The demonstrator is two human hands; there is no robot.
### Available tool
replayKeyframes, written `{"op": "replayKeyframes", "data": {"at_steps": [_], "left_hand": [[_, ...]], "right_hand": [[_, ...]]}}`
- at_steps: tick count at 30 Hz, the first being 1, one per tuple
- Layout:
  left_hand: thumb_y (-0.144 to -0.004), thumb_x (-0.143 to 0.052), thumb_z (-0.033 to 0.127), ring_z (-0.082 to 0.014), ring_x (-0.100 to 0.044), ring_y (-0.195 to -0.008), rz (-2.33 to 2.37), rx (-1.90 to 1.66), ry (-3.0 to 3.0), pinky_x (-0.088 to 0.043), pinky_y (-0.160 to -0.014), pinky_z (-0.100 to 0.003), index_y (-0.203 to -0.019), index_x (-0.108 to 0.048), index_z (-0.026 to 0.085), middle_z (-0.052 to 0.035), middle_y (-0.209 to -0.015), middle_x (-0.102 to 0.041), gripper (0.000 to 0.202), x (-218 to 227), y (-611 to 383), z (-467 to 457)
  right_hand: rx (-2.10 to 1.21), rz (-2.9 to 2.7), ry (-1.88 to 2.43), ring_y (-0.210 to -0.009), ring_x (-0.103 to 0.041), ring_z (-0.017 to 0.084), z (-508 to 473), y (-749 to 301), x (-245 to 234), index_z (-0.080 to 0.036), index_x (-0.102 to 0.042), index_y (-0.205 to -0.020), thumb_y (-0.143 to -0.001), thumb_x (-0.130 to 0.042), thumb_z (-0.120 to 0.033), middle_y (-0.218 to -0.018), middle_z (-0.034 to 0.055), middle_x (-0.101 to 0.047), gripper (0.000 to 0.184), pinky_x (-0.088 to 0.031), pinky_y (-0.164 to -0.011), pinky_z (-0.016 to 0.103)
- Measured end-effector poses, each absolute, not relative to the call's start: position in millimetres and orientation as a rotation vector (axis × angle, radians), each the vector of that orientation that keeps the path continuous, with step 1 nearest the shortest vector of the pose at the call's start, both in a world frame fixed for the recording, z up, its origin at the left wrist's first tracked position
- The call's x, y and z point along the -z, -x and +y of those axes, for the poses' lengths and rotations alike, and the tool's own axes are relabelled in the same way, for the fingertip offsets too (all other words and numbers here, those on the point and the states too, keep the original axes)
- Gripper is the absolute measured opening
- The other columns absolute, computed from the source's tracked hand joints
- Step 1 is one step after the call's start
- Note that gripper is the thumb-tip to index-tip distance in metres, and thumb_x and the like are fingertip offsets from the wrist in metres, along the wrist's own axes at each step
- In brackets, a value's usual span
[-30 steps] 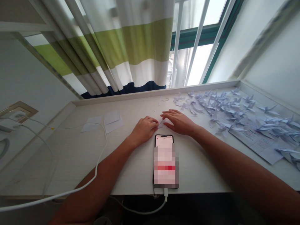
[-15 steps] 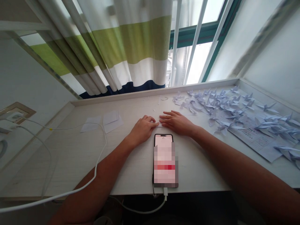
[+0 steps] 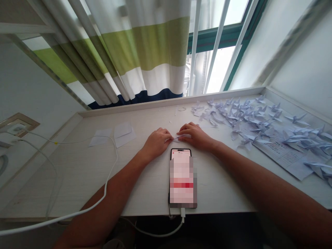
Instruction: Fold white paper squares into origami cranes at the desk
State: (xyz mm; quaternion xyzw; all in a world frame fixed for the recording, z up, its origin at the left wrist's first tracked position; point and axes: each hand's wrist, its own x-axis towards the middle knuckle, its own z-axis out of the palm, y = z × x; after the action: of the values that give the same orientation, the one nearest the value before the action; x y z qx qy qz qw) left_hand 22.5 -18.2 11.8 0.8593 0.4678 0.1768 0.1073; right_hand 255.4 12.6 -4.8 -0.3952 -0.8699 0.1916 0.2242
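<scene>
A small piece of folded white paper lies between my two hands, just beyond the phone. My left hand pinches its left end between thumb and fingers. From the other side, my right hand grips the right end, its fingers curled over and partly hiding the paper. Directly below the hands, a phone rests face up on the white desk, its screen mostly blurred out. Many folded paper cranes are spread over the right part of the desk.
Loose white paper squares lie to the left. A white cable loops over my left forearm, and another plug enters the phone. A printed sheet sits under some cranes. Behind the desk's raised edge hang curtains.
My right hand's fingers have curled from stretched flat into a grip on the paper. The paper is slightly lifted and more visible between the hands. My left hand has barely moved.
</scene>
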Motion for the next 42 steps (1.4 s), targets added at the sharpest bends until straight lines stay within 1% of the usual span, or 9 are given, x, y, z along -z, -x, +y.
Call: {"op": "replayKeyframes", "data": {"at_steps": [4, 8, 15, 18, 22, 27, 34, 39, 42], "left_hand": [[-0.096, -0.060, 0.020, -0.0251, -0.064, -0.106, 1.301, -0.570, -2.508, -0.051, -0.098, -0.040, -0.096, -0.077, 0.022, -0.0067, -0.106, -0.075, 0.017, -9, -22, -17], [-0.093, -0.064, 0.019, -0.0251, -0.065, -0.107, 1.287, -0.661, -2.333, -0.051, -0.097, -0.041, -0.100, -0.071, 0.022, -0.0069, -0.108, -0.074, 0.010, -5, -22, -16], [-0.079, -0.080, 0.024, -0.0165, -0.068, -0.079, 1.122, -0.944, -1.680, -0.053, -0.081, -0.033, -0.108, -0.057, 0.020, -0.0019, -0.086, -0.073, 0.037, -2, -26, -14], [-0.073, -0.085, 0.022, -0.0149, -0.068, -0.080, 1.021, -1.079, -1.477, -0.053, -0.081, -0.031, -0.105, -0.059, 0.017, -0.0021, -0.085, -0.073, 0.041, -6, -30, -12], [-0.068, -0.090, 0.021, -0.0147, -0.069, -0.088, 0.956, -1.310, -1.238, -0.053, -0.088, -0.032, -0.106, -0.063, 0.017, -0.0036, -0.094, -0.076, 0.046, -9, -36, -12], [-0.076, -0.086, 0.037, -0.0157, -0.068, -0.087, 0.898, -1.267, -1.167, -0.052, -0.086, -0.032, -0.096, -0.076, 0.016, -0.0057, -0.094, -0.077, 0.031, -10, -44, -16], [-0.077, -0.084, 0.044, -0.0141, -0.064, -0.072, 1.032, -1.309, -1.404, -0.052, -0.071, -0.028, -0.085, -0.081, 0.017, -0.0046, -0.081, -0.077, 0.028, -14, -45, -21], [-0.081, -0.080, 0.050, -0.0160, -0.067, -0.069, 1.005, -1.206, -1.454, -0.053, -0.067, -0.029, -0.087, -0.079, 0.014, -0.0071, -0.078, -0.077, 0.036, -13, -45, -22], [-0.084, -0.078, 0.051, -0.0167, -0.068, -0.066, 0.972, -1.114, -1.462, -0.053, -0.064, -0.029, -0.090, -0.078, 0.013, -0.0081, -0.074, -0.076, 0.039, -14, -46, -25]], "right_hand": [[-0.628, -2.291, 1.207, -0.102, -0.061, 0.029, 8, -248, 0, -0.021, -0.079, -0.095, -0.096, -0.065, -0.037, -0.104, 0.0106, -0.075, 0.021, -0.043, -0.096, 0.048], [-0.770, -2.191, 1.267, -0.092, -0.064, 0.024, 1, -245, -7, -0.019, -0.075, -0.096, -0.091, -0.066, -0.032, -0.096, 0.0087, -0.074, 0.017, -0.047, -0.087, 0.041], [-1.175, -1.929, 1.068, -0.080, -0.064, 0.019, 5, -250, -6, -0.019, -0.069, -0.086, -0.083, -0.072, -0.036, -0.085, 0.0046, -0.072, 0.018, -0.050, -0.075, 0.034], [-1.263, -1.818, 1.015, -0.074, -0.062, 0.017, 4, -247, -6, -0.019, -0.067, -0.083, -0.078, -0.078, -0.038, -0.080, 0.0028, -0.069, 0.023, -0.049, -0.071, 0.032], [-1.398, -1.583, 0.932, -0.069, -0.061, 0.015, -2, -238, -10, -0.019, -0.065, -0.080, -0.071, -0.086, -0.040, -0.075, 0.0000, -0.068, 0.031, -0.047, -0.067, 0.030], [-1.517, -1.368, 0.836, -0.076, -0.067, 0.016, -6, -232, -17, -0.019, -0.066, -0.078, -0.065, -0.092, -0.039, -0.081, 0.0021, -0.074, 0.035, -0.050, -0.076, 0.033], [-1.467, -1.465, 0.855, -0.078, -0.068, 0.018, -8, -232, -17, -0.018, -0.070, -0.079, -0.071, -0.088, -0.044, -0.081, 0.0035, -0.074, 0.033, -0.052, -0.077, 0.035], [-1.266, -1.577, 0.876, -0.083, -0.068, 0.020, -8, -234, -22, -0.019, -0.077, -0.090, -0.082, -0.078, -0.049, -0.089, 0.0061, -0.076, 0.031, -0.053, -0.080, 0.036], [-1.268, -1.604, 0.821, -0.078, -0.068, 0.020, -8, -236, -24, -0.018, -0.078, -0.090, -0.085, -0.076, -0.050, -0.085, 0.0057, -0.076, 0.033, -0.054, -0.077, 0.037]]}}
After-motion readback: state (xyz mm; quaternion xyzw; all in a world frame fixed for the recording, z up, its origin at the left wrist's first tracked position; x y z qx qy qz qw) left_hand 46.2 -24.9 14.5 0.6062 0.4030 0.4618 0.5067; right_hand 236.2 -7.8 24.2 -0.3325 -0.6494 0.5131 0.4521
